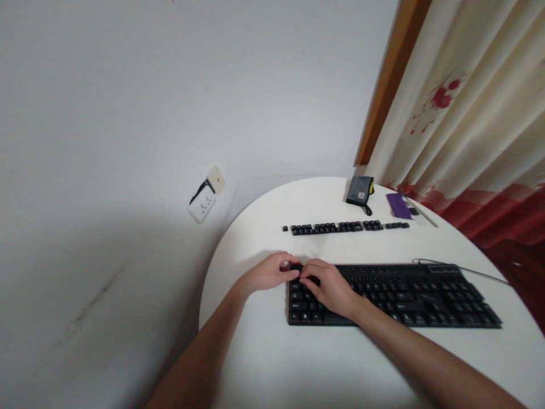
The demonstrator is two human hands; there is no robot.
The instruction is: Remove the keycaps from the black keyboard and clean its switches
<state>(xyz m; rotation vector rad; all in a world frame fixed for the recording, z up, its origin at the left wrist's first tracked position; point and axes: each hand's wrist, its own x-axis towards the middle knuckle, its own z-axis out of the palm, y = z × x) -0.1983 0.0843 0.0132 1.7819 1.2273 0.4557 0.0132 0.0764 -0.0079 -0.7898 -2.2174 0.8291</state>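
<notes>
A black keyboard (409, 307) lies flat on a round white table (255, 352), with several keycaps off its upper part. At its upper left corner, my left hand (270, 271) curves its thumb and fingers around the edge and touches it. My right hand (330, 287) is over the upper left keys, thumb and fingers drawn together in a pinch close to the left fingertips. Whatever sits between the right fingertips is too small and hidden to make out. Behind the keyboard stretches a row of loose black keycaps (327, 228), with a single keycap (285, 228) apart at its left end.
A dark grey pouch (360, 190) with a strap stands at the table's back. Right of it are a purple packet (399, 205) and a thin pale stick (421, 212). The keyboard's cable (481, 274) runs off right. Wall sockets (201, 204) are at left, curtains (472, 125) at right.
</notes>
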